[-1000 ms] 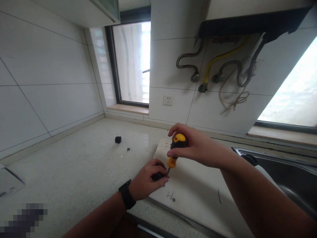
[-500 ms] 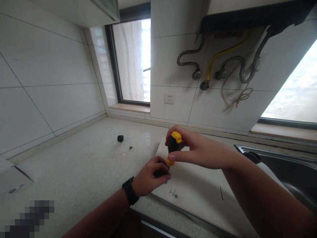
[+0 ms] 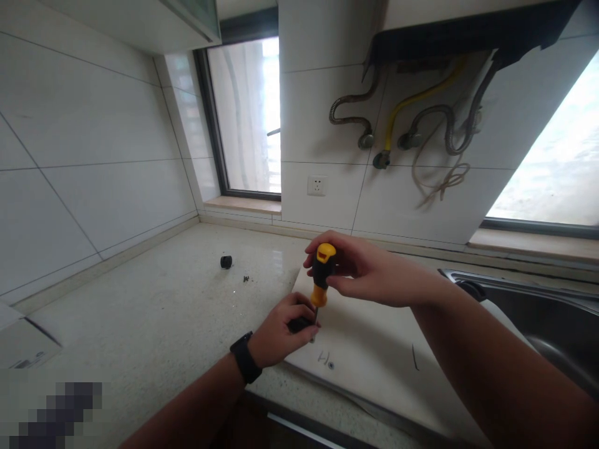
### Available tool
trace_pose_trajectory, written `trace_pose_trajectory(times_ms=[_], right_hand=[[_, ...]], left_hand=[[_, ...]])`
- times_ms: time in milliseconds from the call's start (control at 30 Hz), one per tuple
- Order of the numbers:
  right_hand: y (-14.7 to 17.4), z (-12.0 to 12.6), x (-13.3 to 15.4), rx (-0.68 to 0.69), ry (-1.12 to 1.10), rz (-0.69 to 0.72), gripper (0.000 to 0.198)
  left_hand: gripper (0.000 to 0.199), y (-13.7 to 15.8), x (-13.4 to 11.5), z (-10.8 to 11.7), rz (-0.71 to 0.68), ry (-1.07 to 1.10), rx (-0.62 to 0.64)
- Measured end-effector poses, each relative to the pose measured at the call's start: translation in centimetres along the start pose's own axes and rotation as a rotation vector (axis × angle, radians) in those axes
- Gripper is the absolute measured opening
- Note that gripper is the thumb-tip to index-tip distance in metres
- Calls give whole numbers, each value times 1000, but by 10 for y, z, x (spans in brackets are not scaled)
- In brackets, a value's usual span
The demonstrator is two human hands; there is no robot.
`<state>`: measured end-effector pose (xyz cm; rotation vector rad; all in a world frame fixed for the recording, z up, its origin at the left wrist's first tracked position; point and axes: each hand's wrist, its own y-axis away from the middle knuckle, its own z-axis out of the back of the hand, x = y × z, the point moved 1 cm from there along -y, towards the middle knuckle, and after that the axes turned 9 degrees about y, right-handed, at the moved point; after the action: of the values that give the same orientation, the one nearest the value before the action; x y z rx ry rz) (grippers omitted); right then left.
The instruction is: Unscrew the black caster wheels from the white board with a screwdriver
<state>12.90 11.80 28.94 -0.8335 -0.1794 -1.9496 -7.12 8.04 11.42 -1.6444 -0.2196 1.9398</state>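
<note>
My right hand (image 3: 362, 268) has its fingers around the black and yellow handle of a screwdriver (image 3: 322, 274), whose shaft points down. A small black part (image 3: 299, 325) is gripped by my left hand (image 3: 283, 330), against a white panel (image 3: 369, 349). The screwdriver's tip meets that part near my left fingertips, and the exact contact is hidden. Pencil-like marks and a small metal fitting (image 3: 331, 365) show on the panel near its front edge. On my left wrist is a black watch (image 3: 246, 357).
On the speckled countertop (image 3: 187, 312) lie a round black piece (image 3: 226, 262) and a little heap of screws (image 3: 246, 279). To the right is a steel sink (image 3: 556, 330). A white box (image 3: 28, 343) stands at the left edge. Hoses (image 3: 393, 118) hang on the wall behind.
My right hand's fingers have loosened and shifted on the screwdriver handle, showing more of it. The handle has turned a little. My left hand keeps its hold on the black part.
</note>
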Motion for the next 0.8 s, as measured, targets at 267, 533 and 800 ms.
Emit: trace_pose_trajectory(times_ms=[267, 533, 800], right_hand=[[-2, -5, 11, -101, 201, -135, 42], [-1, -3, -2, 56, -99, 35, 47], [-5, -9, 7, -166, 122, -85, 36]], left_hand=[[6, 0, 3, 0, 10, -4, -4], [9, 1, 2, 1, 24, -15, 9], [7, -1, 1, 0, 20, -43, 5]])
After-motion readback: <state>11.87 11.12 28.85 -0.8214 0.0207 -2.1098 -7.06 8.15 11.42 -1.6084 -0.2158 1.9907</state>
